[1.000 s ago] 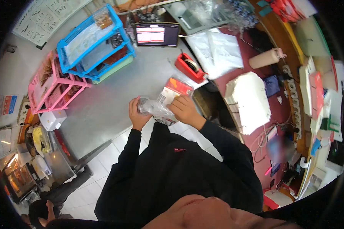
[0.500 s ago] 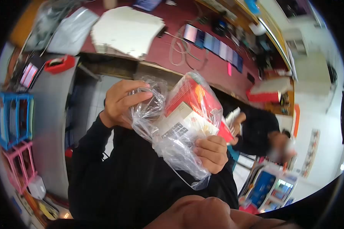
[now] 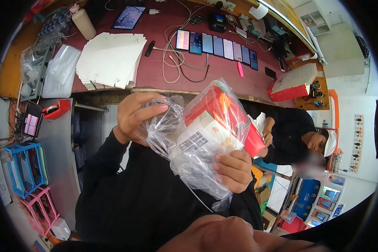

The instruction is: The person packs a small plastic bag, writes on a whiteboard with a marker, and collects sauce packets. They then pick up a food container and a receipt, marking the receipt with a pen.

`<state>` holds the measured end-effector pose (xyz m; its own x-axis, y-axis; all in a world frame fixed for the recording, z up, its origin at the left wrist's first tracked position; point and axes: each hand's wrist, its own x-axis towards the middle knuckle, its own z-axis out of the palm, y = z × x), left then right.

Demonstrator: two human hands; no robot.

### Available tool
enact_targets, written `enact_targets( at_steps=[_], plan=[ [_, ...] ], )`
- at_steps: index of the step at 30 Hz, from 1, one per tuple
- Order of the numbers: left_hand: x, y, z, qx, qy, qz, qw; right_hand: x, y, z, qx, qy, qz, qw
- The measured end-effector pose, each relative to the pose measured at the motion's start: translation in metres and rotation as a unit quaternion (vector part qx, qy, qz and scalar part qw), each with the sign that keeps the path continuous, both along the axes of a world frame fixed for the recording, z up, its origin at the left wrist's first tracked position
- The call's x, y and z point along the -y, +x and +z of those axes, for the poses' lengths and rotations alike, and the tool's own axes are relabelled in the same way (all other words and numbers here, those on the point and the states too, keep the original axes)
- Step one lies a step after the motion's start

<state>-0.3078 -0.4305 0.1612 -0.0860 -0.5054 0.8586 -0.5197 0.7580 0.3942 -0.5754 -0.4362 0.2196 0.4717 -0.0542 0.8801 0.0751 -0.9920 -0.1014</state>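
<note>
A clear plastic bag (image 3: 189, 170) is held up before my chest, with a red box (image 3: 206, 105) and a white box (image 3: 203, 132) with printed labels inside it. My left hand (image 3: 137, 117) is closed on the bunched plastic at the bag's left side, thumb hidden behind it. Lower on the right, my right hand (image 3: 233, 171) is wrapped round the bag beside the white box's lower corner. Loose crumpled plastic hangs below the boxes between both hands.
Ahead, a dark red table (image 3: 155, 80) carries a row of phones (image 3: 218, 45), cables, a stack of white sheets (image 3: 109, 61) and a tablet (image 3: 129, 17). A red tape dispenser (image 3: 56, 110) sits on the left cabinet. A co-worker (image 3: 290, 134) is at the right.
My view has tilted, so the table, phones and co-worker show further left or lower and sharper. Both hands keep their hold on the bag, which has barely moved.
</note>
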Motion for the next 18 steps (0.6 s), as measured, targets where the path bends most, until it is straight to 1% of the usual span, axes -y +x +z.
enact_targets(
  at_steps=[2, 3, 5, 6, 7, 8, 9, 10, 12, 13, 15, 16, 18],
  plan=[
    [0.017, 0.009, -0.003, -0.004, -0.017, 0.0, 1.0, 0.02, 0.009, 0.0, -0.022, 0.017, -0.005, 1.0],
    [0.024, 0.013, -0.005, 0.001, 0.01, 0.017, 1.0, 0.033, 0.014, 0.001, -0.018, -0.004, -0.007, 1.0],
    [0.048, 0.021, -0.009, 0.0, 0.045, 0.031, 0.998, 0.062, 0.028, 0.004, -0.013, 0.145, -0.015, 0.989],
    [0.062, 0.024, -0.012, -0.006, 0.06, 0.029, 0.998, 0.082, 0.036, 0.006, 0.0, 0.104, -0.021, 0.994],
    [0.076, 0.028, -0.009, 0.008, 0.082, 0.031, 0.996, 0.1, 0.044, 0.007, -0.026, 0.208, -0.004, 0.978],
    [0.086, 0.032, -0.01, 0.022, 0.113, 0.032, 0.993, 0.112, 0.047, 0.002, -0.05, 0.319, 0.012, 0.946],
    [0.098, 0.036, -0.018, 0.042, 0.122, 0.041, 0.991, 0.123, 0.045, -0.013, -0.064, 0.408, 0.011, 0.911],
    [0.109, 0.041, -0.024, 0.061, 0.132, 0.052, 0.988, 0.133, 0.046, -0.027, -0.036, 0.437, 0.007, 0.899],
    [0.129, 0.048, -0.025, 0.085, 0.177, 0.052, 0.979, 0.146, 0.051, -0.022, -0.085, 0.505, 0.006, 0.859],
    [0.141, 0.052, -0.029, 0.09, 0.198, 0.031, 0.975, 0.152, 0.053, -0.013, -0.079, 0.497, 0.0, 0.864],
    [0.163, 0.05, -0.033, 0.105, 0.201, 0.01, 0.974, 0.16, 0.055, 0.004, -0.188, 0.48, -0.071, 0.854],
    [0.172, 0.048, -0.034, 0.117, 0.214, -0.006, 0.97, 0.166, 0.055, 0.005, -0.182, 0.475, -0.075, 0.857],
    [0.193, 0.033, -0.035, 0.102, 0.209, -0.031, 0.972, 0.182, 0.053, 0.002, -0.171, 0.505, -0.144, 0.834]
  ],
)
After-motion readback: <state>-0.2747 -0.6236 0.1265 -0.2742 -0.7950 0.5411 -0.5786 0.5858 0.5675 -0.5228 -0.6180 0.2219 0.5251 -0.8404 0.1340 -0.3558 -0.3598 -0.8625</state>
